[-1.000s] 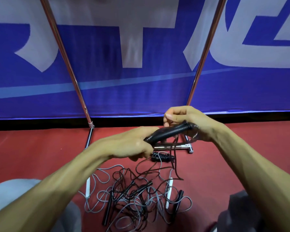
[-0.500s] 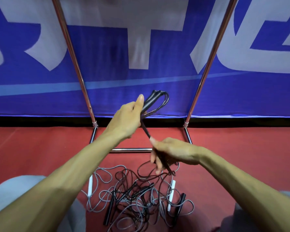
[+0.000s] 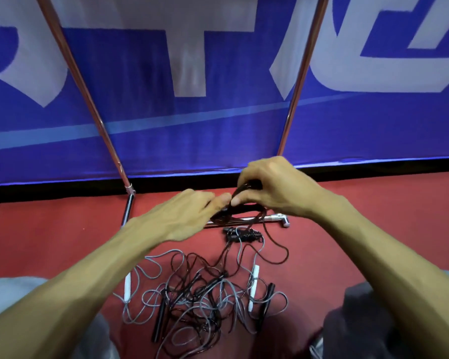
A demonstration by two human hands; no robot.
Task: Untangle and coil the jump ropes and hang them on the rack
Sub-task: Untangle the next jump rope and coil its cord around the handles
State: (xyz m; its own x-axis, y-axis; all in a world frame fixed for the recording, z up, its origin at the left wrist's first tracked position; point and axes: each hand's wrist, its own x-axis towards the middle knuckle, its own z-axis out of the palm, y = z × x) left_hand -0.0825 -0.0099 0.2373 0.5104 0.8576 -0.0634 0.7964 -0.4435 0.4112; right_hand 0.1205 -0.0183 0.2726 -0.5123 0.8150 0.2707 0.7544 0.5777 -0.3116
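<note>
Just above the rack's (image 3: 274,218) bottom bar, the right hand (image 3: 275,187) grips the loops of a black jump rope (image 3: 253,211) and the left hand (image 3: 182,216) pinches it right beside. The other tangled ropes (image 3: 200,294) are piled on the red floor (image 3: 62,229) below.

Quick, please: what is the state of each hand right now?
Left hand: closed, holding the black jump rope.
Right hand: closed, gripping the same rope's loops.

Red floor (image 3: 49,244): I log a tangle of black and grey jump ropes (image 3: 200,294) lying on it, two white handles (image 3: 127,286) at its sides, black handles (image 3: 159,322) among the loops. Beyond it sits a small wound black bundle (image 3: 241,234), just before the rack's base bar (image 3: 275,218).
</note>
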